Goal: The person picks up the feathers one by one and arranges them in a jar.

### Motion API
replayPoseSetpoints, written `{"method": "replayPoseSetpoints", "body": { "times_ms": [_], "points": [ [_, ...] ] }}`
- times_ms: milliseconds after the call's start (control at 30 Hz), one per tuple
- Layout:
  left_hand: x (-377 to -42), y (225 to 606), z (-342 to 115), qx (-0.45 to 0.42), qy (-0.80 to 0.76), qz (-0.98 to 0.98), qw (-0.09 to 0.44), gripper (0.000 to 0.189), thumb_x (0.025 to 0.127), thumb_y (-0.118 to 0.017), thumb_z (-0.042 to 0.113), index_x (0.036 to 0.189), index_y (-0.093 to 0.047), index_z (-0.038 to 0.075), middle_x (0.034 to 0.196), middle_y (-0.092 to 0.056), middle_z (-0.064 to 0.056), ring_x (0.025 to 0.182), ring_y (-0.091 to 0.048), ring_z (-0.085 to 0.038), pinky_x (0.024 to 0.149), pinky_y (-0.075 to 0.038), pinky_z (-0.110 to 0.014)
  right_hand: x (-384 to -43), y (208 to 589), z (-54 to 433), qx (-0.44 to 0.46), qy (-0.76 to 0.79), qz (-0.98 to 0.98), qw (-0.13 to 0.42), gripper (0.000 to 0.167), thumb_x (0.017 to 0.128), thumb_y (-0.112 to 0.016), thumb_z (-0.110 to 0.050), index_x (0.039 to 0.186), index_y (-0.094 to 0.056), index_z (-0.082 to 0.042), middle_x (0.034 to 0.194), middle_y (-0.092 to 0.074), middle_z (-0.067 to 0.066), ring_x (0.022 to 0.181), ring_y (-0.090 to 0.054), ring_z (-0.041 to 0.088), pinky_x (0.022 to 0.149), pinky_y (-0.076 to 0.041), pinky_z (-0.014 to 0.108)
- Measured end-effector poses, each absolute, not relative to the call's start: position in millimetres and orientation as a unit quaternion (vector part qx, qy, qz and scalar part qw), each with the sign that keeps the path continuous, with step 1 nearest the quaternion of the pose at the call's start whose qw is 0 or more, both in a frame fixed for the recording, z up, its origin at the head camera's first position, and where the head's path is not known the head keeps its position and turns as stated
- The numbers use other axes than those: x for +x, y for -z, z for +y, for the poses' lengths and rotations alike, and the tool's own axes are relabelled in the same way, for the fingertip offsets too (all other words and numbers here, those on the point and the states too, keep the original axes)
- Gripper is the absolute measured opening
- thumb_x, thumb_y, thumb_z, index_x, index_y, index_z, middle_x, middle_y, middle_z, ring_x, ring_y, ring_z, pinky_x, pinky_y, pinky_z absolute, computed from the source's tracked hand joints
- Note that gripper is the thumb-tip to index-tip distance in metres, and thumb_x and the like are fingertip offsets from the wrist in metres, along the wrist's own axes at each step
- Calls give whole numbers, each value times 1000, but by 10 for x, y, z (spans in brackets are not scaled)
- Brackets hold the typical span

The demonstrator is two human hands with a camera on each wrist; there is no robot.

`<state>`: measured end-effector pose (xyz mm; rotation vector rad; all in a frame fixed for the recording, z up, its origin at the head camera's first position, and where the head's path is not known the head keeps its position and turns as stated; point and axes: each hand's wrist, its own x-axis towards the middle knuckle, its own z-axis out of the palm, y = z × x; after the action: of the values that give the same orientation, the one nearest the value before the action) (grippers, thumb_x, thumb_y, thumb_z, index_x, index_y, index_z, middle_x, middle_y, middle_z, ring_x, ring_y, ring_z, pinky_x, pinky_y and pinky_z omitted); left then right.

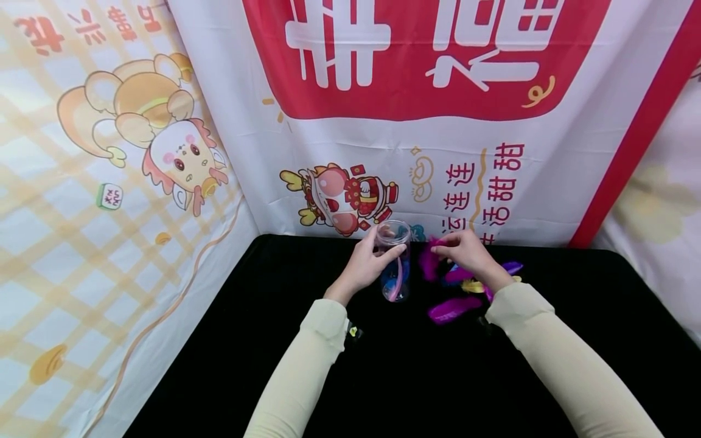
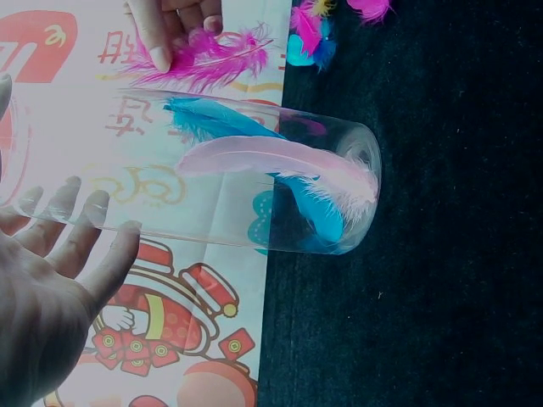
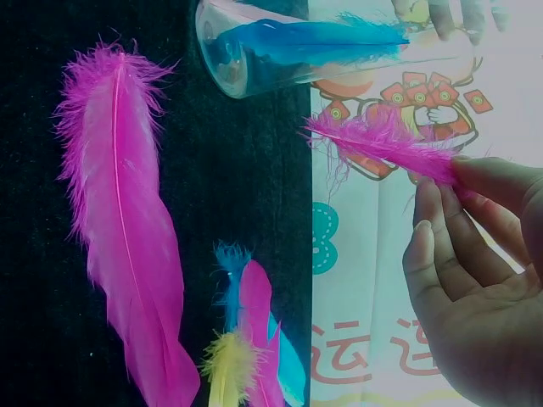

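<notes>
Head view — fingers of the left hand (image 1: 364,264), spread jar-wide, grip a clear jar (image 1: 405,277) holding pink and blue feathers (image 2: 271,159); rightward, the right hand (image 1: 471,254) pinches a magenta feather (image 1: 429,263), fingertips together — loose feathers (image 1: 453,309) lie lower right.

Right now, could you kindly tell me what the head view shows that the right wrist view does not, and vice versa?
Only the head view shows the left sleeve, the right sleeve, the plaid cloth and the red panel with white characters. Only the right wrist view shows the palm side of the right hand. Both show that hand pinching a magenta feather, the left hand at the clear jar, a blue feather inside it, a loose magenta feather, a yellow feather and the black table.
</notes>
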<state>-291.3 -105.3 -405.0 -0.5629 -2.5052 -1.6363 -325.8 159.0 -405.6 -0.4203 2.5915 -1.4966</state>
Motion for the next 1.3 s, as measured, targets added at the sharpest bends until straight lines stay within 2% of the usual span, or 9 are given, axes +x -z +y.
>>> {"method": "replayPoseSetpoints", "body": {
  "times_ms": [267,500,733,967,1200,1300],
  "points": [
    [-2902,4040,-1055,-186,537,-822,48,60,98,-69,43,146,-47,16,132,-62,0,121,-61,-14,102,-52,-38,-3221,4000,1587,-143,505,849,58,28,99,-70,-18,116,-73,5,103,-74,20,91,-70,35,71,-58,28],
    [-2916,4044,-1054,-189,538,-820,55,61,97,-70,44,147,-47,17,132,-63,0,121,-61,-14,102,-53,-38,-3198,3910,1591,-142,508,848,52,31,99,-71,-20,117,-73,5,107,-74,21,77,-69,15,71,-58,29],
    [-2919,4057,-1056,-187,535,-822,54,61,97,-70,45,147,-47,18,132,-63,0,120,-61,-14,101,-53,-37,-3190,3879,1565,-137,514,846,39,29,98,-72,-19,114,-74,4,104,-74,18,89,-70,31,72,-58,29],
    [-2927,4054,-1058,-188,541,-818,51,62,97,-70,46,147,-46,17,137,-62,-9,121,-61,-16,102,-52,-40,-3179,3818,1540,-132,518,845,28,26,98,-72,-19,114,-73,2,100,-74,17,89,-70,29,72,-59,31],
    [-2918,4048,-1050,-187,538,-820,52,61,98,-69,45,147,-47,16,136,-62,-8,121,-61,-15,102,-52,-40,-3159,3753,1519,-140,515,845,26,26,98,-72,-20,112,-74,2,100,-74,17,94,-69,39,72,-60,31],
    [-2916,4050,-1047,-188,538,-820,52,61,98,-69,44,147,-46,15,137,-62,-11,121,-61,-16,103,-52,-40,-3149,3738,1509,-143,520,842,23,26,98,-72,-20,112,-75,2,99,-74,17,91,-70,34,74,-60,33]
  ]
}}
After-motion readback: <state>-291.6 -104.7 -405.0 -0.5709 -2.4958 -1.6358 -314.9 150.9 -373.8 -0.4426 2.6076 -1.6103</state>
